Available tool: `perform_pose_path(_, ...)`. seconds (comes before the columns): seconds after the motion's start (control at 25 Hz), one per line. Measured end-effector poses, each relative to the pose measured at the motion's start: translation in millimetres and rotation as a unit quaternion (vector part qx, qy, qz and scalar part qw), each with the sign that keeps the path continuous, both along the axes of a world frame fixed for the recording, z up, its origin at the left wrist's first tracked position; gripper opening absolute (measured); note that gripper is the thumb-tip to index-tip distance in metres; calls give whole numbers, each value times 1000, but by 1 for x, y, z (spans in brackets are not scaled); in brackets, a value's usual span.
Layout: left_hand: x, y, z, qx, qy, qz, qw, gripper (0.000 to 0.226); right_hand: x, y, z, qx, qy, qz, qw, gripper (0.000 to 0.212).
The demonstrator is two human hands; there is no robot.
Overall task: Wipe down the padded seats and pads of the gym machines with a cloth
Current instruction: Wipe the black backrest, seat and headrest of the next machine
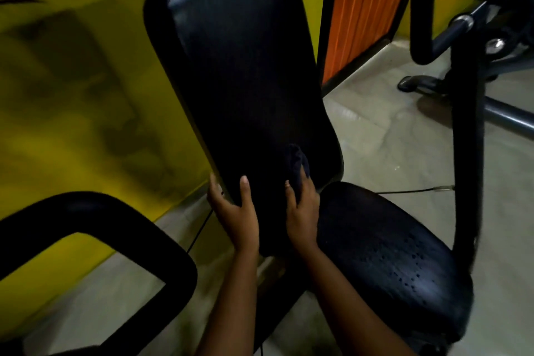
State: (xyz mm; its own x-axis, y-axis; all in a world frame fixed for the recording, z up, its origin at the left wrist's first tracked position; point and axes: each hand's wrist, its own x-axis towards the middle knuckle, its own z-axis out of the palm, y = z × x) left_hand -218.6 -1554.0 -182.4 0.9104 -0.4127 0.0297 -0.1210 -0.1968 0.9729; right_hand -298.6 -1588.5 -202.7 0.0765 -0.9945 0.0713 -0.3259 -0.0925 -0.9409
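A tall black padded backrest [245, 66] of a gym machine leans in front of me, with a black padded seat [390, 254] below it to the right. My left hand [235, 211] grips the lower left edge of the backrest, thumb on its front and fingers behind. My right hand [302, 211] holds a dark bunched cloth [294, 163] and presses it against the lower part of the backrest.
A black curved tube handle [95, 240] arcs at the lower left. A black upright frame post [468, 139] stands right of the seat. An orange panel [367, 9] and yellow wall [72, 95] lie behind. Another machine's base [419, 84] rests on the grey floor at right.
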Motion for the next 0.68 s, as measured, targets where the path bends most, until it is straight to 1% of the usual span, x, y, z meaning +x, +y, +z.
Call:
perform_pose_path(0.08,-18,8,10,-10,-35,-31,999,62,-17,-13,20,-20,11,27,999,58)
perform_pose_path(0.2,-35,-4,37,-11,-103,-132,986,57,-35,-46,52,-49,20,47,997,55)
perform_pose_path(0.28,-33,-28,62,-10,-181,-190,965,57,-41,-75,76,-80,11,58,995,57)
perform_pose_path(0.32,-28,-42,74,-2,-237,-214,948,57,-42,-90,87,-97,5,67,993,60)
perform_pose_path(0.36,-18,-58,86,13,-306,-232,923,58,-42,-106,99,-121,0,78,990,62)
perform_pose_path(0.4,-6,-73,98,33,-385,-241,890,58,-41,-120,110,-147,0,89,985,60)
perform_pose_path(0.44,9,-87,110,59,-465,-240,850,58,-40,-133,122,-174,2,98,980,58)
perform_pose_path(0.52,43,-115,137,134,-612,-208,751,57,-32,-164,148,-227,-2,113,967,54)
perform_pose_path(0.6,73,-133,157,213,-716,-166,644,57,-8,-197,182,-261,-10,120,958,52)
perform_pose_path(0.64,84,-138,160,243,-752,-153,594,57,10,-213,199,-268,1,126,955,51)
perform_pose_path(0.68,90,-142,159,262,-779,-143,552,55,29,-226,212,-276,35,132,951,51)
